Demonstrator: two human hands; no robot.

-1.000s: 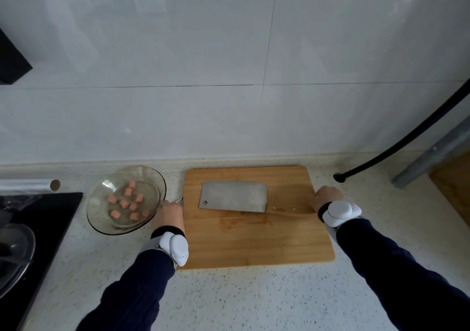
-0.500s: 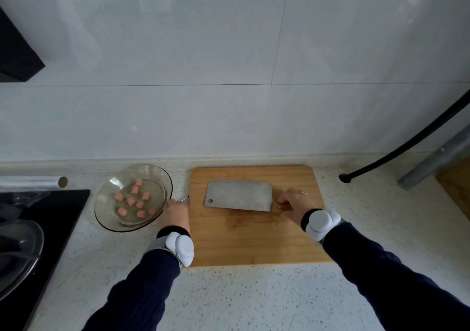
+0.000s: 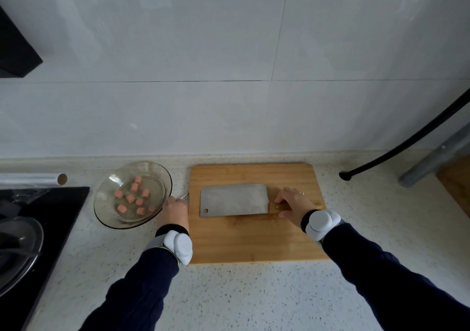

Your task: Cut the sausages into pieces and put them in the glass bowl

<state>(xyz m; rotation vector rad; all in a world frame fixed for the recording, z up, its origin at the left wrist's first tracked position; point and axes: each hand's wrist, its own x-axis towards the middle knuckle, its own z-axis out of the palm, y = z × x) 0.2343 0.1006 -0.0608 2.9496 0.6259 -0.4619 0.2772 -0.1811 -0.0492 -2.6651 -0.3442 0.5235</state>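
Wooden cutting board point(image 3: 254, 239) lies on the speckled countertop point(image 3: 254, 297), its far edge near the grey tiled wall point(image 3: 229, 76). On it a cleaver point(image 3: 234, 200) lies flat, blade pointing left, with a small hole at the blade's lower left corner and its handle to the right. The right hand point(image 3: 292, 207) rests over that handle, fingers spread forward and thumb reaching in from the near side; the hand lies open on the handle rather than wrapped tight around it. A ring shows on 1 finger, and a white device point(image 3: 321, 222) is strapped at the wrist above a dark sleeve.

Just left of the board stands the glass bowl point(image 3: 106, 213), tilted slightly toward the viewer. Inside it lie about 9 pink sausage pieces point(image 3: 131, 198), scattered across the bottom. No sausage shows on the board. The left hand point(image 3: 174, 211) sits between bowl and board, knuckles up and touching the bowl's right rim; its fingers are curled under and hidden, so I cannot tell whether they grip anything. A thin metal loop point(image 3: 185, 195) pokes out just beyond it at the board's left edge. This wrist too carries a white device point(image 3: 178, 245).

At far left a black hob point(image 3: 50, 216) holds a steel pot lid point(image 3: 17, 249). At right a black hose point(image 3: 407, 140) runs down to the counter beside a grey pipe point(image 3: 437, 157).
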